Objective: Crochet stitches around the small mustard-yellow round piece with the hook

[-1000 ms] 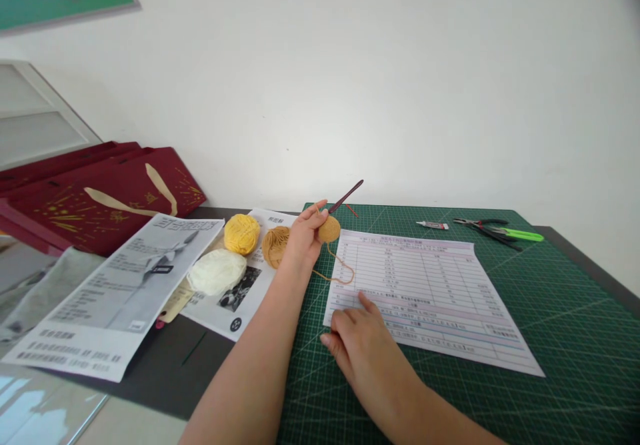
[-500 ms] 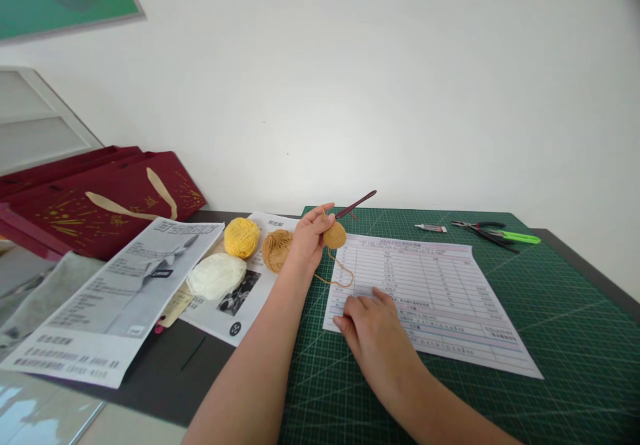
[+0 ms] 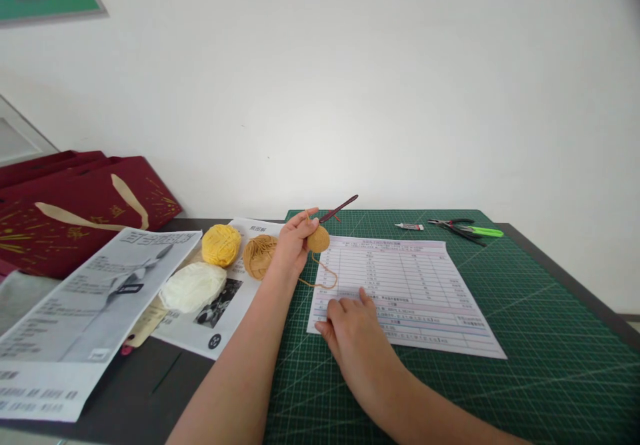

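Observation:
My left hand is raised over the green cutting mat, pinching a small round mustard crochet piece together with a dark red crochet hook that points up and right. A strand of mustard yarn loops from the piece down onto the mat. My right hand rests knuckles up on the lower left part of a printed table sheet, fingers loosely curled with the fingertips on the paper and nothing in them.
Left of the mat lie a yellow yarn ball, a mustard yarn ball and a cream yarn ball on printed sheets. Dark red gift bags lean at the far left. A small tube and green-handled pliers lie at the mat's far edge.
My view has shifted a little to the right, so everything sits further left. My right hand has slid slightly up the sheet. The left hand keeps holding the piece and hook.

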Motion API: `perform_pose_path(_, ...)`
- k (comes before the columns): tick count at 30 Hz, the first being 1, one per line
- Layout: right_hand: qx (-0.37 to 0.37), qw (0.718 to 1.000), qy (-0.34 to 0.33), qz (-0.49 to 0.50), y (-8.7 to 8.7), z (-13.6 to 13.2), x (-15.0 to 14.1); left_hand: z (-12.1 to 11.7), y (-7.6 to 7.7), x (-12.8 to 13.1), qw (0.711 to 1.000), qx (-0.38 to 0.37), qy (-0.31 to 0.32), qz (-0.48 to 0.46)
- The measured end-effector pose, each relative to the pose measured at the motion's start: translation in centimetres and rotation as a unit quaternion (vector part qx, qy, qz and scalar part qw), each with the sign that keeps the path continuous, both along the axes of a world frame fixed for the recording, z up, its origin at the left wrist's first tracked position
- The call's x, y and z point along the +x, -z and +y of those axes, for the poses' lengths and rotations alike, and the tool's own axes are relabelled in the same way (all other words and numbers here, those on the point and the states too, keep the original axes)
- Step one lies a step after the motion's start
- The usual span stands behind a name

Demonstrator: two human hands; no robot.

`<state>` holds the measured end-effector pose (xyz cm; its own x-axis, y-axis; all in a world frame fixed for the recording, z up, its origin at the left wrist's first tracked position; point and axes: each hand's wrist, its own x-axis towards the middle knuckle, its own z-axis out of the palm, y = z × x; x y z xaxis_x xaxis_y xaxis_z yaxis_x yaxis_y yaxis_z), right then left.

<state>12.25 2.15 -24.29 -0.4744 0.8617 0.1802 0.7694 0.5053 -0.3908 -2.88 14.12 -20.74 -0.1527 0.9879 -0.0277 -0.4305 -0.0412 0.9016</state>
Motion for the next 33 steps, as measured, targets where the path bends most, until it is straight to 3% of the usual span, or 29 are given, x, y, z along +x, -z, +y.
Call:
perform_pose_path(9, 0.018, 0.999, 0.026, 0.001, 1.8, -0.1, -0.5, 0.1, 0.0, 0.0, 1.000, 0.002, 0.000, -0.001)
perform_pose_path(22, 0.010, 0.999, -0.014, 0.031, -0.2, -0.5, -0.2, -0.1, -0.3, 0.0, 1.000, 0.012, 0.002, 0.000)
perform_pose_path(28, 0.011, 0.990, -0.083, 0.110, -1.6, -1.3, -0.2, 0.0, -0.2, -0.2, 1.000, 0.021, 0.004, 0.011)
perform_pose_path(33, -0.013, 0.980, -0.065, 0.189, -1.4, -1.5, -0.1, 0.0, -0.2, -0.1, 0.999, 0.028, 0.018, 0.021)
